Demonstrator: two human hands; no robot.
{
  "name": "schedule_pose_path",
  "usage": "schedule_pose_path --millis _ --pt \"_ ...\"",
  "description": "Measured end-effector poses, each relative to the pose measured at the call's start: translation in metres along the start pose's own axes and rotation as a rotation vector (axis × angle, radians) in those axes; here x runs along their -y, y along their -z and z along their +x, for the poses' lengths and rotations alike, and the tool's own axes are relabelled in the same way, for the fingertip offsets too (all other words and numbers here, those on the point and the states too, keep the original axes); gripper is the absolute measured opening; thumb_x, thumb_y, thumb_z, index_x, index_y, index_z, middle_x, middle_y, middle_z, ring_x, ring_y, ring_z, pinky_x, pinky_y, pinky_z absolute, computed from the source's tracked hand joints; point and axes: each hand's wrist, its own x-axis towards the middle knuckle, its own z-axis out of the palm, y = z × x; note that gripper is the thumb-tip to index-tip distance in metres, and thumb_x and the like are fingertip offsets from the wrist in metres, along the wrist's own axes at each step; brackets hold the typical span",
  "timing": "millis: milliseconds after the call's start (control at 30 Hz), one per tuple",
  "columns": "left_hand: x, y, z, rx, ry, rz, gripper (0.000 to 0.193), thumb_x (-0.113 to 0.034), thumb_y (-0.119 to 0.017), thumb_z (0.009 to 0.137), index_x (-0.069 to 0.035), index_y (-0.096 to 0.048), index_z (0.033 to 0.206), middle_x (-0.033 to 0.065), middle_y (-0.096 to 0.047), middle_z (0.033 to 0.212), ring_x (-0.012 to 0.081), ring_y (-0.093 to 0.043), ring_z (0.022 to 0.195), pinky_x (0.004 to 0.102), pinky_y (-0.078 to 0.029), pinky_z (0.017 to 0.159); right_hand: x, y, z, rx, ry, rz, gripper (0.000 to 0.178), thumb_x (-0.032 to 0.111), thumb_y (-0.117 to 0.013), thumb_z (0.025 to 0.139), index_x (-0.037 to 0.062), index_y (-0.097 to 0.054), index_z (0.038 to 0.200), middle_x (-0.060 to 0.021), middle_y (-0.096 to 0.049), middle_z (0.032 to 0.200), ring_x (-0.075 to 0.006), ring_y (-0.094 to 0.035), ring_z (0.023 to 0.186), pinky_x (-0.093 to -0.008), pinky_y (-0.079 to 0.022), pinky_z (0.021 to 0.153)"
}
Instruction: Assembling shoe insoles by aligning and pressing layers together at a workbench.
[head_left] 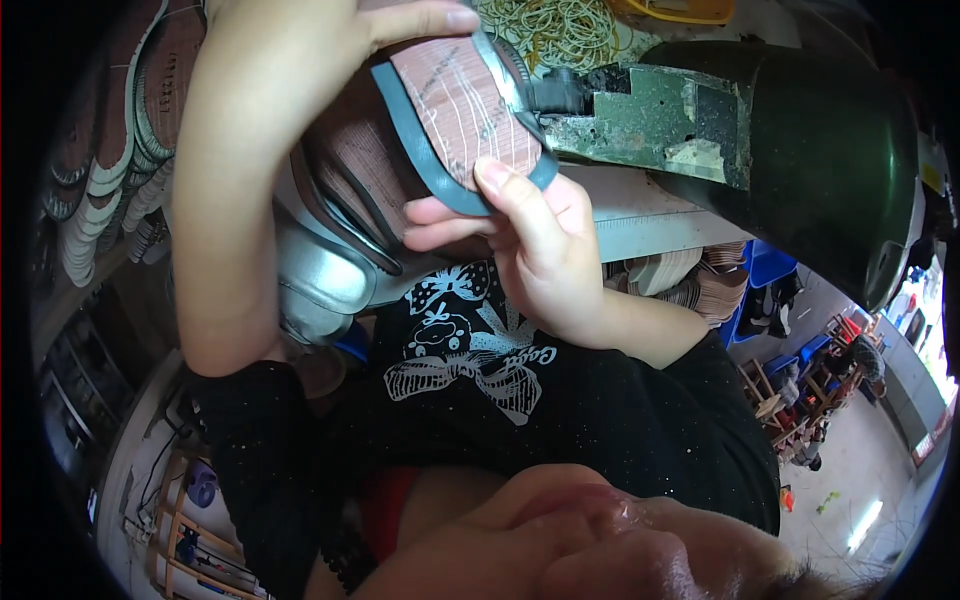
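Observation:
A shoe sole (pixel 478 115) with a reddish-brown, wood-grained face, pale lines and a raised blue-grey rim is tilted up in front of me. My right hand (pixel 545 225) grips its rounded lower end, thumb on the brown face and fingers behind the rim. From the upper left my left hand (pixel 285 50) reaches over, its thumb stretched along the sole's upper edge; its other fingers are hidden. Beside the sole's right edge is the dark head of a green machine (pixel 650 125). More brown soles (pixel 350 150) lie behind and below my left wrist.
Thin, yellowish strips (pixel 560 30) lie tangled behind the machine, near an orange basket (pixel 690 10). Rows of soles (pixel 165 100) stand at the left; others are stacked (pixel 715 285) at the right by a blue crate (pixel 765 290). A rounded silver metal part (pixel 325 275) sits below my left forearm.

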Motion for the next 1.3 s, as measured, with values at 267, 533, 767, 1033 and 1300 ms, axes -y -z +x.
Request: schedule_pose_path --millis 267,533,767,1033,1300 --pt "0.026 -0.010 0.031 1.201 -0.013 -1.321 0.033 -0.027 -0.070 0.083 0.001 -0.067 0.100 0.0109 -0.066 0.088 0.0163 -0.060 0.081 0.0262 -0.047 0.071 -0.004 -0.006 -0.003 0.027 -0.017 0.004 0.037 0.027 -0.043 0.100 -0.0040 -0.056 0.115 -0.0174 -0.066 0.096 -0.0225 -0.068 0.086 -0.0305 -0.053 0.076" --pt "0.021 0.001 0.007 1.112 0.076 -1.129 0.030 -0.028 -0.067 0.083 0.002 -0.061 0.086 0.0002 -0.056 0.071 0.0075 -0.051 0.069 0.0247 -0.042 0.062 0.002 0.000 0.001 0.004 -0.061 -0.011 0.041 0.030 -0.043 0.100 -0.0068 -0.058 0.109 -0.0187 -0.066 0.098 -0.0226 -0.068 0.086 -0.0315 -0.055 0.076" --pt "0.018 0.020 -0.014 1.033 0.186 -1.050 0.024 -0.021 -0.065 0.087 0.003 -0.059 0.087 -0.0001 -0.056 0.073 0.0059 -0.048 0.070 0.0227 -0.041 0.063 -0.002 0.000 0.005 0.079 0.045 -0.049 0.041 0.031 -0.045 0.100 -0.0065 -0.060 0.107 -0.0174 -0.067 0.096 -0.0220 -0.069 0.084 -0.0285 -0.054 0.073" --pt "0.015 0.032 -0.021 1.019 0.172 -0.998 0.025 -0.019 -0.068 0.084 0.004 -0.062 0.092 0.0032 -0.061 0.078 0.0086 -0.053 0.074 0.0247 -0.044 0.069 0.002 0.016 0.002 0.198 0.070 -0.268 0.029 0.021 -0.056 0.095 -0.0061 -0.061 0.106 -0.0113 -0.067 0.093 -0.0139 -0.066 0.079 -0.0236 -0.053 0.070" --pt "0.010 0.061 -0.025 0.835 0.071 -0.940 0.024 -0.017 -0.070 0.080 0.004 -0.065 0.091 0.0091 -0.065 0.081 0.0169 -0.059 0.075 0.0282 -0.046 0.070 0.030 0.027 -0.003 0.161 0.675 -0.995 0.018 0.004 -0.063 0.087 0.0005 -0.066 0.104 -0.0070 -0.069 0.090 -0.0132 -0.066 0.073 -0.0237 -0.053 0.063"
